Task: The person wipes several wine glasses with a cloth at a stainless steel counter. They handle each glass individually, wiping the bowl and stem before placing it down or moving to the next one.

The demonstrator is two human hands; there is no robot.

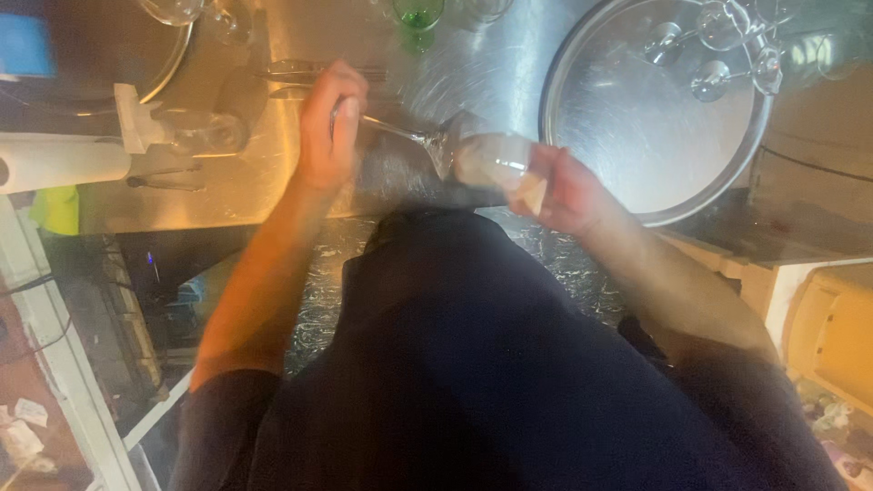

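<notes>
I am looking down past my dark apron at a wine glass that I am holding sideways above the near edge of the steel surface. Its long axis is running left to right, foot at my left, bowl at my right. My left hand is closing around the stem near the foot; my right hand is cupping the bowl, fingers wrapped round it, with a pale bit of cloth or paper showing at the palm. Both hands are equally near the glass. Farther off, a round metal tray is carrying upturned glasses, and a green glass is standing at the back.
</notes>
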